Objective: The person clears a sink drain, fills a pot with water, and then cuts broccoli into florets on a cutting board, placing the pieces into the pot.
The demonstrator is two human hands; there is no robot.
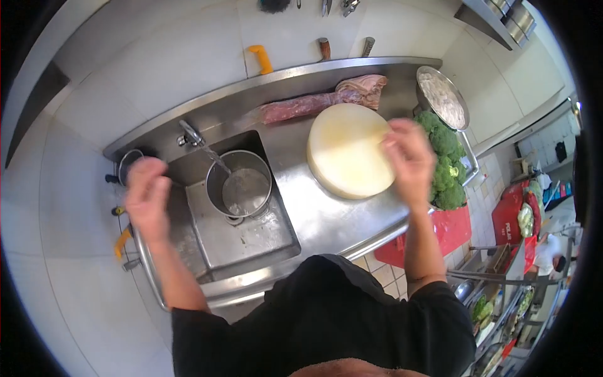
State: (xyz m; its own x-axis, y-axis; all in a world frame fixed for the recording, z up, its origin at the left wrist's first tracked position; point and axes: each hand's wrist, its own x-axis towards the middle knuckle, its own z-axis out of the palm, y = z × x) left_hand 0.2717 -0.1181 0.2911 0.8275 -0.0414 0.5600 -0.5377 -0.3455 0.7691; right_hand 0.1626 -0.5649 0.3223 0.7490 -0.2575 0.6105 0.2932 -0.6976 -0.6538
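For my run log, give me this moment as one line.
left hand: raised over sink, empty | right hand: over round board | tap runs into pot | broccoli right

Black short-sleeved shirt, bare forearms

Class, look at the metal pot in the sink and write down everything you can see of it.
The metal pot is round, with straight steel-looking walls and a dull grey finish. It stands upright in the sink, toward the back, near the drain. A stream of water from the tap falls inside it, and it looks partly filled. No lid is on it, and any handles are too small to tell. Neither hand touches it: the left hand is raised to its left, blurred.
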